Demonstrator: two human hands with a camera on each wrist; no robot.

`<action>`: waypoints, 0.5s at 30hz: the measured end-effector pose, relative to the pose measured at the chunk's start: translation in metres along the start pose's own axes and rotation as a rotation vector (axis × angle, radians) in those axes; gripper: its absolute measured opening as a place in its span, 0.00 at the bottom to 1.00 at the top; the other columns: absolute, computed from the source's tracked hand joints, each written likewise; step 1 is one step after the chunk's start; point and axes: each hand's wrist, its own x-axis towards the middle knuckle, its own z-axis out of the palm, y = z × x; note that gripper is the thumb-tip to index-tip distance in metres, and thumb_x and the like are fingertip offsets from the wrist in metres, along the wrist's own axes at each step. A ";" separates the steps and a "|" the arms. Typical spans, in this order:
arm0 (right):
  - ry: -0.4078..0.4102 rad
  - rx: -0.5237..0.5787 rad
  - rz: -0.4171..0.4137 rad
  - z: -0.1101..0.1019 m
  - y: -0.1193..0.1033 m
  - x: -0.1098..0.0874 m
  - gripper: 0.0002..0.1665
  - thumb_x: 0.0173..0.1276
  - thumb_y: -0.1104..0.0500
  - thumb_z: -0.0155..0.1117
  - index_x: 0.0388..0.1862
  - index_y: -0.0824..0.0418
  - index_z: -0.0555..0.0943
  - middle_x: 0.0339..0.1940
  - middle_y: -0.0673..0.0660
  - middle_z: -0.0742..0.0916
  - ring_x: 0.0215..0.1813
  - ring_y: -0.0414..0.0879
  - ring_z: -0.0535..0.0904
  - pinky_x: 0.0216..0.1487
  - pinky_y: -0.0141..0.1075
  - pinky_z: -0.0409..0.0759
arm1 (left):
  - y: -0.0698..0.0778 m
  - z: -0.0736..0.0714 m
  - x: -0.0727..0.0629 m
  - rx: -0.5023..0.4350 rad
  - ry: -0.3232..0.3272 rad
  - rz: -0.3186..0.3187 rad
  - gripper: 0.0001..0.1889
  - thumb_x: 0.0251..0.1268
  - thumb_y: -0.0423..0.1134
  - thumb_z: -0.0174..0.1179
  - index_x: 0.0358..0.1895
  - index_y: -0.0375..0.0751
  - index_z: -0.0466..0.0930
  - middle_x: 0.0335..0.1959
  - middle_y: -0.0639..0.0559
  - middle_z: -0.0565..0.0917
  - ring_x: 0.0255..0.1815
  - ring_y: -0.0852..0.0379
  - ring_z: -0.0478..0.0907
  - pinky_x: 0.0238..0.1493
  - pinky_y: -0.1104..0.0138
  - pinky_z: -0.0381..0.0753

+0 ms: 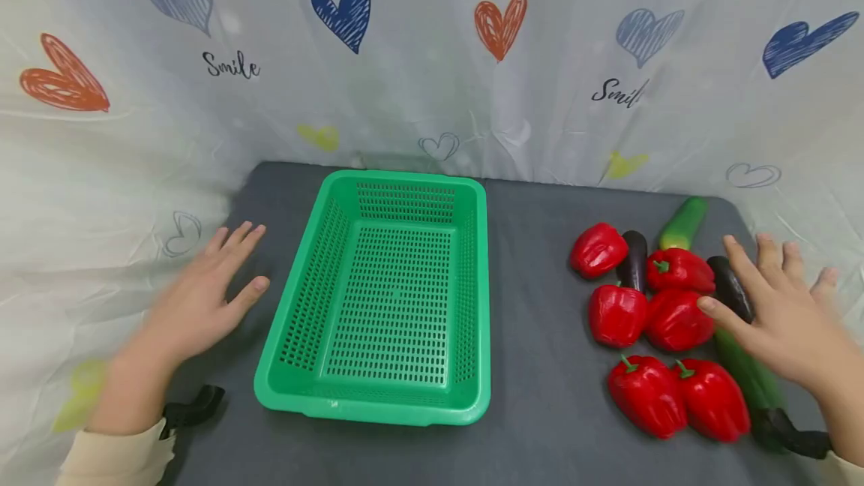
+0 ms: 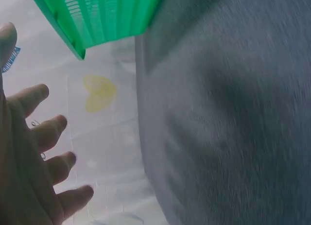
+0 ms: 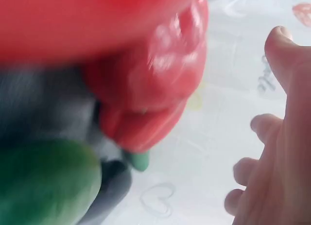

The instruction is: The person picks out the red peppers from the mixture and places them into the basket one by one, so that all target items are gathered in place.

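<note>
Left hand (image 1: 202, 302): hung spread at left of the frame, holding nothing.
Green basket (image 1: 374, 412): stood just left of centre.
Red peppers (image 1: 617, 316): clustered at right, some touching; a whole-hand grasp round one body, not its stem, likely promised the steadiest lift.
Dark eggplants (image 1: 632, 261): lay beside them, probably slick, best taken mid-length.
Right hand (image 1: 776, 313): hung fingers wide at far right, gripping nothing.

Cream sleeves (image 1: 116, 457) and curved black wrist attachments (image 1: 196, 407) are worn.
</note>
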 end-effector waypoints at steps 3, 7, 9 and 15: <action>-0.001 0.043 -0.019 -0.001 -0.011 0.000 0.65 0.78 0.37 0.66 0.92 0.62 0.39 0.86 0.83 0.42 0.83 0.88 0.35 0.73 0.81 0.27 | 0.009 0.001 0.001 -0.034 0.029 0.005 0.40 0.85 0.55 0.60 0.91 0.57 0.53 0.87 0.40 0.64 0.75 0.32 0.75 0.62 0.30 0.73; -0.010 0.088 -0.033 -0.005 -0.028 -0.002 0.65 0.78 0.38 0.69 0.92 0.63 0.41 0.86 0.83 0.49 0.71 0.88 0.67 0.63 0.78 0.71 | 0.018 0.007 0.005 -0.079 0.096 0.039 0.32 0.85 0.51 0.61 0.86 0.51 0.66 0.76 0.40 0.79 0.51 0.39 0.89 0.48 0.39 0.81; -0.019 0.103 -0.041 -0.007 -0.037 -0.005 0.64 0.77 0.38 0.70 0.92 0.63 0.43 0.87 0.81 0.51 0.62 0.85 0.76 0.45 0.75 0.81 | 0.021 0.010 0.008 -0.130 0.126 0.056 0.30 0.85 0.48 0.61 0.84 0.49 0.70 0.73 0.42 0.82 0.58 0.37 0.87 0.52 0.38 0.81; -0.004 0.210 -0.095 -0.005 -0.058 -0.009 0.56 0.73 0.42 0.76 0.88 0.65 0.61 0.85 0.76 0.62 0.83 0.79 0.56 0.57 0.82 0.70 | 0.030 0.017 0.016 -0.299 0.194 0.113 0.29 0.83 0.37 0.64 0.82 0.45 0.72 0.75 0.41 0.78 0.64 0.37 0.84 0.60 0.60 0.84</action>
